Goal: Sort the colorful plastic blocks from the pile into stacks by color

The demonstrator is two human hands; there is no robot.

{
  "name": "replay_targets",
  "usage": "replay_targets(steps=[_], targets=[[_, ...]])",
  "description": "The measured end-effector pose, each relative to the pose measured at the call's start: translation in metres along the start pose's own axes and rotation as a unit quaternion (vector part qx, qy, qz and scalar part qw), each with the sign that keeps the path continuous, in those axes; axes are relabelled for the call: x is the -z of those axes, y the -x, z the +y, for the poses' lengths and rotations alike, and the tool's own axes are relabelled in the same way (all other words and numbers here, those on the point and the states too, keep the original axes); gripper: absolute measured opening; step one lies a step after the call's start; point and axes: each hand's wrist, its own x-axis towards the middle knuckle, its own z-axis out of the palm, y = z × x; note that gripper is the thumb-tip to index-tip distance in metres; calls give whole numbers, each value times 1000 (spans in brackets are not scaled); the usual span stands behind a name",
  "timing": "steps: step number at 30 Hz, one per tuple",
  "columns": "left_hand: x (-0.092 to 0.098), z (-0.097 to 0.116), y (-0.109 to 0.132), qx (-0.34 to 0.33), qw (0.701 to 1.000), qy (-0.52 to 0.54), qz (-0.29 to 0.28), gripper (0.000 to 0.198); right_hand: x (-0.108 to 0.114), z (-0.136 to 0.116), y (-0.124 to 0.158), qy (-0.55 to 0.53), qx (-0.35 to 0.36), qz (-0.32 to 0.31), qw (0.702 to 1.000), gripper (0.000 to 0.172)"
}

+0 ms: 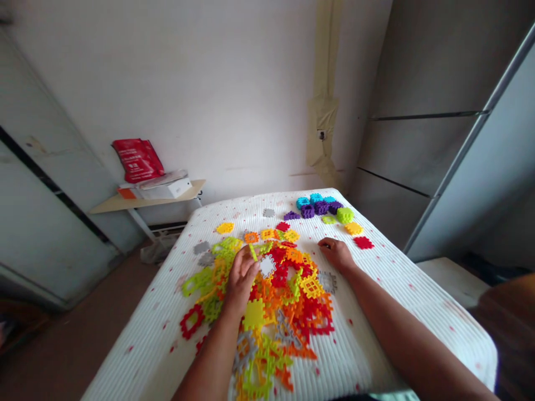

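Note:
My left hand [243, 268] is over the pile, its thumb and fingers pinching a lime green piece [253, 252]. Beside it, a light grey piece [267, 266] lies on top of the red, orange and yellow interlocking pieces. My right hand [334, 252] rests on the white quilted cover [359, 323], right of the pile, with its fingers curled; whether something small is beneath them is hidden. A yellow-green square piece [254, 314] lies near my left forearm. Several assembled purple blocks [321, 208] and turquoise blocks [303, 203] stand at the back right.
A lime block [345, 215], a yellow piece [353, 228] and a red piece [363, 243] line the right side. At the back left, a small shelf [190, 192] holds a white box [167, 188] and a red bag [137, 160]. Grey cabinets [405, 145] stand to the right.

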Motion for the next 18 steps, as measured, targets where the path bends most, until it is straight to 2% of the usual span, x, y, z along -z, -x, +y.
replay_targets(steps=[2, 6, 10, 14, 18], targets=[[5, 0, -1, -6, 999, 12, 33, 52, 0, 0, 0, 1, -2, 0, 1000, 23], [13, 1, -2, -10, 998, -15, 58, 61, 1, 0, 0, 6, -6, -4, 1000, 23], [16, -3, -3, -10, 995, -85, 54, 66, 2, 1, 0, 3, 0, -9, 1000, 23], [19, -11, -3, -12, 986, -161, 40, 60, 1, 2, 0, 0, 4, -7, 1000, 23], [21, -14, -3, -16, 986, -164, 30, 57, 1, 2, 0, 1, 6, -2, 1000, 23]])
